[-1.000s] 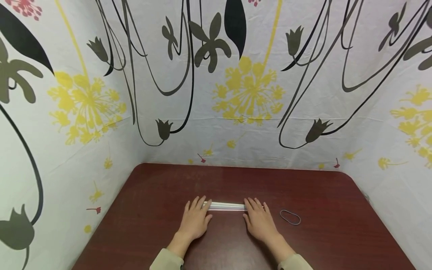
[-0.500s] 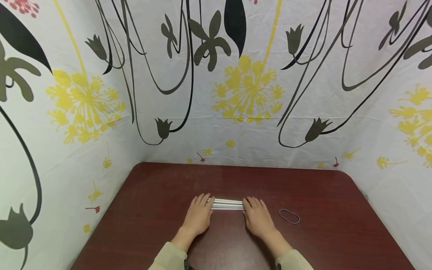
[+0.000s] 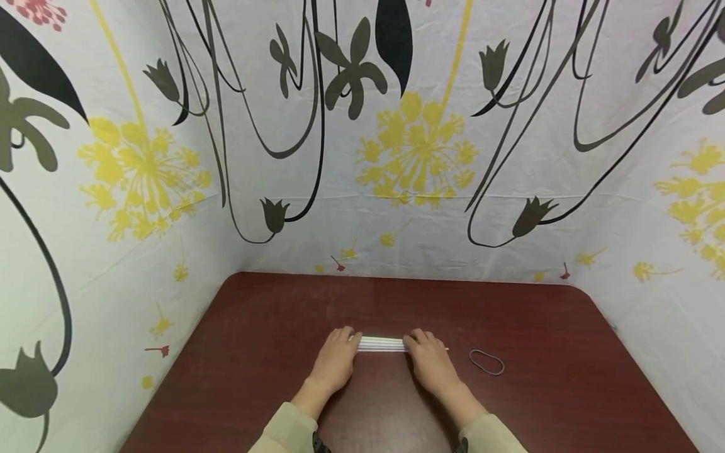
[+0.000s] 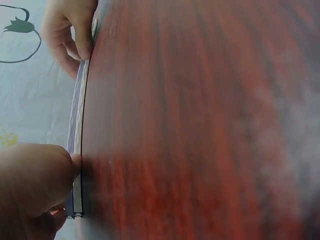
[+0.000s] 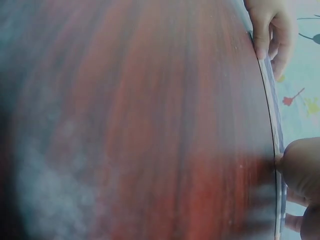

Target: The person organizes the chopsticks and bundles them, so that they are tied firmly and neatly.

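Head view: a close row of thin white sticks (image 3: 382, 344) lies across the worktop (image 3: 532, 327), side-on to the person and near the middle, with the left hand (image 3: 334, 362) at one end and the right hand (image 3: 432, 362) at the other; a slim tip juts out just past the right hand. The wrist views show how each end is held: the thumb presses the near side and the curled fingers reach round the far side, so the fingers of both hands are drawn in on the sticks with only the bundle's thickness between them; how firmly they squeeze, I cannot tell. A thin dark loop (image 3: 503, 366) lies beside the right hand, apart from the sticks; patterned cloth (image 3: 385, 170) hangs behind the worktop.

As for handling, the sticks look light and fairly stiff along their length; the curve seen in the wrist views may come from the lens; their smooth faces would probably slide against one another, so a loose hold at one end could let the row fan out or roll apart; hard pinching might dent them if they are hollow, which is too small to tell; a gentle, even hold near both ends, thumb in front and fingers behind, seems the best place to take them, leaving the middle bare.
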{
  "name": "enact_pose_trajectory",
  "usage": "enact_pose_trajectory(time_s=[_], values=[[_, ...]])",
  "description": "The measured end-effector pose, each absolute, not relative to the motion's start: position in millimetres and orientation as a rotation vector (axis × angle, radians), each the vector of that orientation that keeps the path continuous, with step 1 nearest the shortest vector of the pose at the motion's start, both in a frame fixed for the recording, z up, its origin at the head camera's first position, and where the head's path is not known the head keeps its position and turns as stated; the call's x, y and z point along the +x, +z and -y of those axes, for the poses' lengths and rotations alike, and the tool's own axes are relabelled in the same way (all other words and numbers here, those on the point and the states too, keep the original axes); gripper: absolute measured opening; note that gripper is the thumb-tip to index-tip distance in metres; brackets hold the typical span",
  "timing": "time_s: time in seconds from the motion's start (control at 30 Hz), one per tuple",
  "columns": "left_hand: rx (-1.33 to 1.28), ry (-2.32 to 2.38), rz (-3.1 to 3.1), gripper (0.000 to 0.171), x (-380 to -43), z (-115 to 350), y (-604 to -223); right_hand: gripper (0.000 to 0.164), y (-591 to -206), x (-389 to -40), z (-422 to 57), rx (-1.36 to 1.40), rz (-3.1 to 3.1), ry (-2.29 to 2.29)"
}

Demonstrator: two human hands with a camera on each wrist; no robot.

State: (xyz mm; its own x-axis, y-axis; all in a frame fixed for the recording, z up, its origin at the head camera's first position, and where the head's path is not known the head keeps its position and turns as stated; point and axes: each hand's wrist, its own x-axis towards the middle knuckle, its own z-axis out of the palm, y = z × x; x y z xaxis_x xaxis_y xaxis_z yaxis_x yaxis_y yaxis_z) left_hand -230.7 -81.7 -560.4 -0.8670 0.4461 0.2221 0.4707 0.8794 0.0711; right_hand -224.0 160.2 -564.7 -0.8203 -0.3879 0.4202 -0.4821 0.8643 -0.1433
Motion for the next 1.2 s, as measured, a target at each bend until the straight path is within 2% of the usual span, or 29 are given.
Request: enact_pose_trajectory(time_s=[0.27, 0.57, 0.93, 1.1, 1.2], values=[[-0.708, -0.136, 2.866, 0.051, -231.3, 78.7, -559.5, 0.024, -565.8, -225.7, -159.9, 0.638, 2.651, 0.313], [-0.751, -0.069, 2.783, 0.032, -228.3, 75.9, -557.6, 0.020, -568.2, -226.6, -159.0, 0.654, 2.646, 0.292], [-0.733, 0.105, 2.786, 0.030, -228.1, 73.1, -560.2, 0.024, -564.4, -224.4, -158.7, 0.637, 2.667, 0.234], [-0.750, 0.064, 2.750, 0.024, -227.9, 72.4, -560.4, 0.022, -564.6, -223.1, -157.8, 0.658, 2.654, 0.289], [-0.763, 0.034, 2.729, 0.022, -227.9, 72.3, -560.3, 0.026, -565.8, -222.6, -157.0, 0.670, 2.652, 0.273]])
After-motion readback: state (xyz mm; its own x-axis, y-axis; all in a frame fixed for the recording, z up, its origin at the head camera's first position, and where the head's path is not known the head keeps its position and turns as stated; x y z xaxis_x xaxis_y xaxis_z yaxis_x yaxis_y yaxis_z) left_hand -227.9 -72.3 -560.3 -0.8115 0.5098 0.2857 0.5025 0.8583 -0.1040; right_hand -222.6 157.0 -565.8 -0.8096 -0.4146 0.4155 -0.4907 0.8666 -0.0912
